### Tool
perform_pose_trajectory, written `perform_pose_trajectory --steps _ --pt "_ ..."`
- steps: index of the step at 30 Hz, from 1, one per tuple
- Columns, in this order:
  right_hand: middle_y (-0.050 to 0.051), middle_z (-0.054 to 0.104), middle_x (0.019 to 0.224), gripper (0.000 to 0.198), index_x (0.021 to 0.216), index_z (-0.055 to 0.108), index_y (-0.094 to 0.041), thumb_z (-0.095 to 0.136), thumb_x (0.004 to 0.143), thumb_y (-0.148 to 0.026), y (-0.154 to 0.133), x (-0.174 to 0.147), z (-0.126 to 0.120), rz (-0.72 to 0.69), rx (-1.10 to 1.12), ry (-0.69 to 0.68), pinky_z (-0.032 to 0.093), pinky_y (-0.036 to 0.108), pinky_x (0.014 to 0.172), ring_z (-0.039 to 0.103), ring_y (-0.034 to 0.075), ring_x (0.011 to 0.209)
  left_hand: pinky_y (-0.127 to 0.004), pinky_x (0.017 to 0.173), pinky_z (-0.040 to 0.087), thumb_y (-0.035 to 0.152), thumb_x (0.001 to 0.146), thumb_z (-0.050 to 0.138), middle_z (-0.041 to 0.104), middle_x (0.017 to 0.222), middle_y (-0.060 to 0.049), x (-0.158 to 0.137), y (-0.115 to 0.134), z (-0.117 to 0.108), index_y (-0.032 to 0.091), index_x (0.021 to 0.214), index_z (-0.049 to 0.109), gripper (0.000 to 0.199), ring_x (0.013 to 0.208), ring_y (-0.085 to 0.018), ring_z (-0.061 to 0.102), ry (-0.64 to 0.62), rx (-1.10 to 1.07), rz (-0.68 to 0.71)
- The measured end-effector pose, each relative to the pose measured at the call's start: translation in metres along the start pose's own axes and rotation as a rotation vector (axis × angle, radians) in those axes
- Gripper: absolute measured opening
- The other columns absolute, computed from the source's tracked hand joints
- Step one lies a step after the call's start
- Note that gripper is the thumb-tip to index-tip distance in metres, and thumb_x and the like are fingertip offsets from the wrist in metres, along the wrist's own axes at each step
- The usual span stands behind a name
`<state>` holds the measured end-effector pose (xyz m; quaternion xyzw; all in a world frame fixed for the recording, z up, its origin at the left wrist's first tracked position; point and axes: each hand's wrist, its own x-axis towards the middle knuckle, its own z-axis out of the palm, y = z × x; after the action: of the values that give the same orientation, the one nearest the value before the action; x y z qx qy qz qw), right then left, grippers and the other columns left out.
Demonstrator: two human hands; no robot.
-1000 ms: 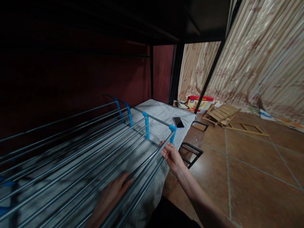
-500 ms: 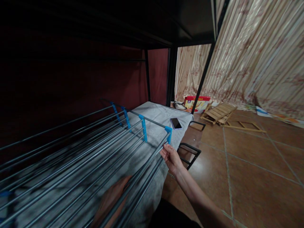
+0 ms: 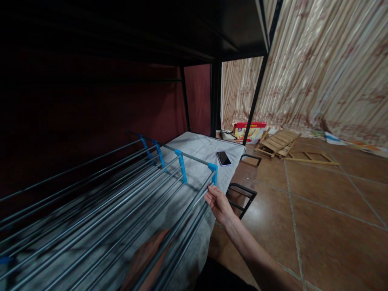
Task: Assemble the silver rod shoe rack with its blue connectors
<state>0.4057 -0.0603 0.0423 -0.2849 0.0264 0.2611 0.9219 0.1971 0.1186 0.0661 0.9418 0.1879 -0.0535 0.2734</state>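
A rack of long grey metal tubes (image 3: 127, 194) with blue plastic connectors (image 3: 182, 166) lies over a grey sheet (image 3: 200, 143) on a bed. My right hand (image 3: 216, 202) has its thumb and fingers closed on a tube near the end connector at the rack's front corner. Lower down, my left hand (image 3: 151, 246) is in shadow among the front tubes. One tube crosses over it and its fingers are hidden, so its grip does not show. A phone (image 3: 223, 158) rests on the sheet beyond the rack's end.
Black metal posts (image 3: 256, 97) rise around the bed to a dark upper deck (image 3: 242, 28). Black bent bars (image 3: 242, 194) jut out at its side. On the tiled floor (image 3: 321, 194) lie wooden slatted pieces (image 3: 280, 141) and a red-and-yellow box (image 3: 250, 131), near a patterned curtain (image 3: 333, 72).
The view has shifted slightly, and the rack's connectors sit a little lower and further left in the picture. My right hand keeps its hold on the tube near the end connector.
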Motion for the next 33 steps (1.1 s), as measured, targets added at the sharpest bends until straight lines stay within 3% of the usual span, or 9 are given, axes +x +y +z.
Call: perform_pose_trajectory --steps 13,19,27,30,33 --pt "0.002 0.074 0.087 0.018 0.088 0.069 -0.019 0.082 0.077 -0.025 0.004 0.002 -0.007 0.026 -0.032 0.033 0.059 0.021 0.074 0.071 0.012 0.081 -0.037 0.105 0.052 0.046 0.091 0.032 0.073 0.123 -0.002 -0.004 0.015 0.000 0.030 0.119 0.068 0.049 0.118 -0.028 0.065 0.051 -0.020 -0.006" --pt "0.002 0.074 0.088 0.017 0.090 0.068 -0.021 0.080 0.080 -0.027 0.004 -0.001 -0.005 0.051 -0.027 0.036 0.060 0.023 0.071 0.071 0.014 0.081 -0.038 0.104 0.053 0.045 0.091 0.032 0.072 0.123 -0.005 -0.008 0.022 -0.001 0.027 0.119 0.068 0.049 0.120 -0.029 0.064 0.055 -0.028 -0.055" --pt "0.003 0.073 0.085 0.019 0.087 0.066 -0.019 0.079 0.079 -0.030 0.021 -0.026 0.005 0.186 -0.051 -0.061 0.058 0.025 0.069 0.069 0.014 0.073 -0.038 0.099 0.054 0.042 0.096 0.031 0.072 0.123 -0.005 -0.014 0.032 0.003 0.028 0.121 0.067 0.047 0.114 -0.029 0.067 0.092 0.041 -0.040" --pt "0.004 0.073 0.085 0.024 0.088 0.065 -0.018 0.079 0.079 -0.035 0.024 -0.035 0.011 0.224 -0.099 -0.078 0.057 0.027 0.070 0.068 0.015 0.071 -0.036 0.099 0.054 0.040 0.097 0.032 0.072 0.123 -0.007 -0.017 0.027 0.013 0.024 0.124 0.067 0.046 0.112 -0.027 0.068 0.164 0.067 -0.009" --pt "0.004 0.072 0.081 0.029 0.087 0.064 -0.017 0.080 0.078 -0.039 0.025 -0.042 0.017 0.244 -0.116 -0.101 0.057 0.029 0.071 0.068 0.016 0.070 -0.031 0.090 0.057 0.030 0.098 0.033 0.076 0.113 -0.006 -0.020 0.015 0.025 0.025 0.122 0.068 0.042 0.101 -0.023 0.072 0.382 0.180 0.196"
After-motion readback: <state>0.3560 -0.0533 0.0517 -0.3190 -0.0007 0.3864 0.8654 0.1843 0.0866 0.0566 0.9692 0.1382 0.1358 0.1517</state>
